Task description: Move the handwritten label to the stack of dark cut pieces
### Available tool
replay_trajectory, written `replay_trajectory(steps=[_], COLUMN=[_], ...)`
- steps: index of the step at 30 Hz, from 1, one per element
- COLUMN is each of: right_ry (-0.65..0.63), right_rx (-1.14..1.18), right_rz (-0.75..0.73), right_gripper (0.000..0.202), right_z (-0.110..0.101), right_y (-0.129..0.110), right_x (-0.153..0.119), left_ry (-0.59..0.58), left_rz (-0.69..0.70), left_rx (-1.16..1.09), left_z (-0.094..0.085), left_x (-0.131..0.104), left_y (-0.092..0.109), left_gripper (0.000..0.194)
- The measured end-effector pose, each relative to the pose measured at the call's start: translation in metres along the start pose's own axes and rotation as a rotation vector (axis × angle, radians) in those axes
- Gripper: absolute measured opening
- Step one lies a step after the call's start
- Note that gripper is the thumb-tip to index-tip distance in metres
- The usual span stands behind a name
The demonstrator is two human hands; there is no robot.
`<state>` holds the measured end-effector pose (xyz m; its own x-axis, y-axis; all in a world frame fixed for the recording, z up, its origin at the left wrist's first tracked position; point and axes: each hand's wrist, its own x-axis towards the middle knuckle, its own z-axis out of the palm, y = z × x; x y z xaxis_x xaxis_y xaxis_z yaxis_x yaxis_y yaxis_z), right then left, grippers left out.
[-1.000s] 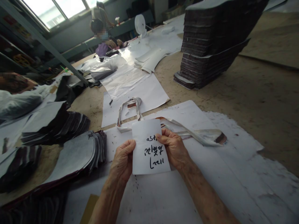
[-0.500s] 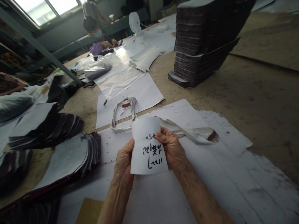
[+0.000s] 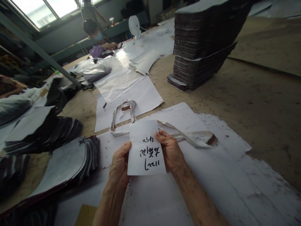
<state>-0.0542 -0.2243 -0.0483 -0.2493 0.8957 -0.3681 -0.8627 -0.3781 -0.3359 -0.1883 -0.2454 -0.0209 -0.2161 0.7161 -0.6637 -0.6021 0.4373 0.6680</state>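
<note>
Head view, down over table (image 3: 258, 94)

Both hands, left (image 3: 119, 166) and right (image 3: 169, 150), gripping a handwritten white paper slip (image 3: 145, 149) above the paper-covered table (image 3: 235, 188).

Paper slip (image 3: 145, 148) uncurled since 0.5 s ago, top now flat

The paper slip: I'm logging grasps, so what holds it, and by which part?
Both hands hold the white handwritten slip: the left hand pinches its left edge, the right hand its right edge, above the paper-covered table.
</note>
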Motion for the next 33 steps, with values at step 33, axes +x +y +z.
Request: replay_trajectory(steps=[33], right_ry=[0.108], right_rx=[-0.182], right_rz=[-0.240], right_gripper=[0.035], right_z=[0.006], right_y=[0.009], right_x=[0.000], left_ry=[0.061], left_rz=[0.341], left_rx=[-0.029], left_z=[0.017], left_x=[-0.011], left_y=[-0.030], left_gripper=[0.035])
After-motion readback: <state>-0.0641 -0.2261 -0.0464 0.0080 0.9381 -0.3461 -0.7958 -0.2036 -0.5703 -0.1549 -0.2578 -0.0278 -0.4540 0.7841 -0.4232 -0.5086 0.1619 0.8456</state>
